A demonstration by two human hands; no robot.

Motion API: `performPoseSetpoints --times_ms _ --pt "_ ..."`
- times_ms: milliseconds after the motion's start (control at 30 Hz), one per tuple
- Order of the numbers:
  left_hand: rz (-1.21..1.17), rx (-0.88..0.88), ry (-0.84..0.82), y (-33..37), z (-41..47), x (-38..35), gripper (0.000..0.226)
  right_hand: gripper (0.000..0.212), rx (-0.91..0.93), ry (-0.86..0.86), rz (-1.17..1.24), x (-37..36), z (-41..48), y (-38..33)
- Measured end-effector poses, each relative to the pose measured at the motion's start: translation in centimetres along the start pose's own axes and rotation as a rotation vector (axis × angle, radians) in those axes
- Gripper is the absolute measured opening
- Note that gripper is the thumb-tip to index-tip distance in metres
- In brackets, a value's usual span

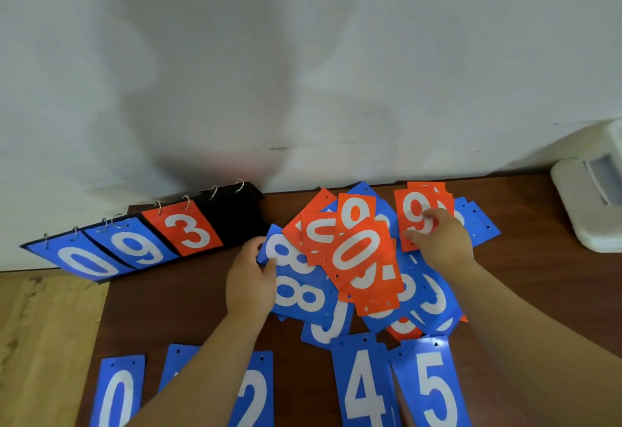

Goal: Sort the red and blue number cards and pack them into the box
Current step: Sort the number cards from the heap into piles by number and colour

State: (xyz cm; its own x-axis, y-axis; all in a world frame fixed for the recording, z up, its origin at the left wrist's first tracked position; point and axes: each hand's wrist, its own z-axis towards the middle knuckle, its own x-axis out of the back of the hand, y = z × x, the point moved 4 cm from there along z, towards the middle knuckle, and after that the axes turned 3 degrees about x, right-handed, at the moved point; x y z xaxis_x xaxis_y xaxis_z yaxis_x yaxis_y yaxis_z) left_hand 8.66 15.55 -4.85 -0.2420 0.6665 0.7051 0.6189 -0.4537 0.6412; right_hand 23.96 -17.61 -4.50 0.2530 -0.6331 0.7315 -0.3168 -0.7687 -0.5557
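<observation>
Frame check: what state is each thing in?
Scoreboard: three slots show 0, 9, 3; fourth bare.
Card pile: red and blue mixed, overlapping.
Blue row: laid flat, digits up.
Left hand: pinches blue 8 card.
Right hand: touches red 9 card, grip unclear.

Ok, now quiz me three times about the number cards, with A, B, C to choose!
1. Where is the scoreboard?
A. back left, by the wall
B. front right
C. on top of the pile

2. What colour is the 3 card hanging on its rings?
A. blue
B. black
C. red

3. What is the left hand doing?
A. lying flat
B. gripping the blue 8 card
C. pointing up

Answers: 1 A, it sits along the wall at back left; 2 C, a white 3 on red; 3 B, its thumb and fingers pinch that card's edge.
</observation>
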Motion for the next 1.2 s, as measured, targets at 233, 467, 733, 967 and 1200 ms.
performPoseSetpoints --times_ms 233,467,733,967,1200 --pt "-0.118 -0.026 0.130 0.7 -2.2 4.9 0.036 0.040 0.121 0.049 0.268 2.9 -4.8 -1.1" --pt "-0.209 -0.055 0.035 1.0 -6.4 9.8 0.026 0.041 0.417 -0.407 0.232 3.5 -14.6 -6.6" --pt "-0.428 -0.025 -0.133 1.5 -13.4 12.3 0.027 0.031 0.472 -0.672 0.124 4.2 -23.4 -9.9" --pt "-0.505 -0.075 -0.346 1.0 -19.4 14.5 0.042 0.044 0.505 -0.627 0.146 2.3 -28.5 -12.7" --pt "-0.646 0.083 -0.116 -3.4 -22.8 17.2 0.060 0.045 0.370 -0.141 0.459 -2.2 -33.9 -12.3"
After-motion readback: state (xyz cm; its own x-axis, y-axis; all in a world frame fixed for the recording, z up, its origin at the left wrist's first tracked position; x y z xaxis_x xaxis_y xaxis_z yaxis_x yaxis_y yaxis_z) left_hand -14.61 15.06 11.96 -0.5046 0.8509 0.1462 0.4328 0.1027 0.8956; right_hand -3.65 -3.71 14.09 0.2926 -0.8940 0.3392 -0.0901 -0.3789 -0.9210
